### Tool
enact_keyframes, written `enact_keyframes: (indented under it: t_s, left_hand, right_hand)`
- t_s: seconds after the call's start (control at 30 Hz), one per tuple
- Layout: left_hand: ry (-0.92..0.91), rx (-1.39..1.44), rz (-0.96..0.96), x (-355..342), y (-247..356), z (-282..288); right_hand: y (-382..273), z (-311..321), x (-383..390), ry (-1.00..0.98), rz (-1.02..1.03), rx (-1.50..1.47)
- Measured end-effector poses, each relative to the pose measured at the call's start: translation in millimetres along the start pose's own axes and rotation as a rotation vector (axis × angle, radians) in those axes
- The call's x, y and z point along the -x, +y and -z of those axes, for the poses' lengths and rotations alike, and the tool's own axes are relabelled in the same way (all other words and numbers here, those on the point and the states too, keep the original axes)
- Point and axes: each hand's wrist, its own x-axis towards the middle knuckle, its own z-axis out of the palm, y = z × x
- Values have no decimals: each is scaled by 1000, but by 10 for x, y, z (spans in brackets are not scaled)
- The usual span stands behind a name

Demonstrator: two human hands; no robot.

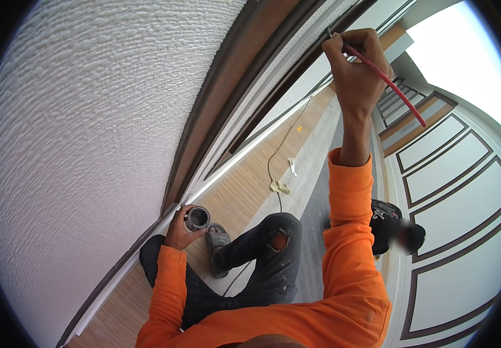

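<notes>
My right hand (pixel 357 78) is raised at the upper right, its fingers pinched round a thin paintbrush with a red handle (pixel 400 93). The brush's tip end points up and left, against or very near a dark trim strip (pixel 308 61); I cannot tell if it touches. Low at the left, my left hand (pixel 176 233) is wrapped round a small round paint pot (pixel 197 217). Its rim looks smeared grey, and the inside is dark. The pot is beside my sandalled foot (pixel 218 239), close to the base of the wall.
A rough white textured wall (pixel 105 110) with a brown wooden frame (pixel 207 113) fills the left. Across the wood floor (pixel 236 188) runs a dark cable (pixel 270 165), past a crumpled yellowish scrap (pixel 280 187). Another person (pixel 385 226) in dark clothes is at the right, before white panelling (pixel 456 243).
</notes>
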Motion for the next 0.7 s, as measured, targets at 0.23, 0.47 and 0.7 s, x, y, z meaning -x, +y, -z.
enact_keyframes:
  t_s: [0.23,0.47,0.7]
  left_hand:
    - [-12,-7,-16,-17,84,0]
    - [-1,17,-19,-16,62,-14]
    - [15,30,-17,-11,55,-15]
  right_hand:
    - [96,-6,-61,78,58,-43]
    - [85,26,0,26,25,-39]
    - [60,2,21,8,18,-10]
